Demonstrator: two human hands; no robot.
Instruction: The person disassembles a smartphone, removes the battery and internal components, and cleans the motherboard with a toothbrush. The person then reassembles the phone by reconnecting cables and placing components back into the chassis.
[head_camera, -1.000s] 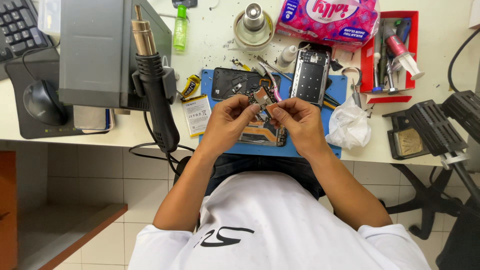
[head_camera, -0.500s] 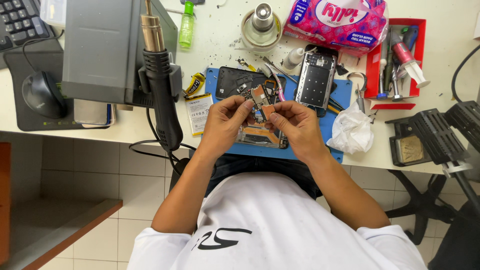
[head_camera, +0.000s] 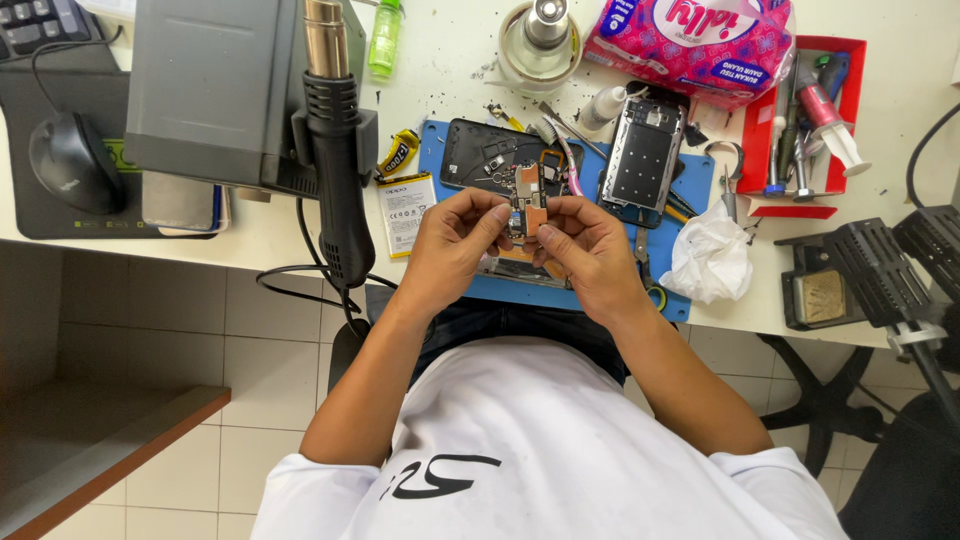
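Brown and gold, a small circuit board (head_camera: 527, 205) sits pinched between both hands, held up just above the blue mat (head_camera: 700, 180). Fingers (head_camera: 497, 214) of the left hand (head_camera: 455, 245) are curled in tight, with the thumb and first finger squeezing the board's left edge. Fingers (head_camera: 552, 236) of the right hand (head_camera: 590, 255) are curled in tight too, pressing on the board's right edge and lower part. Both hands almost touch each other around the board.

Under the hands, on the mat, lies a flat phone part (head_camera: 520, 270), mostly hidden. Behind the board lies a black phone back (head_camera: 480, 155), and to its right a phone frame (head_camera: 642, 152) with a dark middle. A crumpled white tissue (head_camera: 710, 260) lies near the right hand. A white battery (head_camera: 405, 210) lies on the desk (head_camera: 450, 70) just left of the mat. Next to it a black heat gun (head_camera: 335, 170) hangs on a grey box (head_camera: 210, 90). Farther back sit a pink tissue pack (head_camera: 690, 40) and a red tray (head_camera: 850, 50) with tools. A black mouse (head_camera: 65, 160) rests far to the left.
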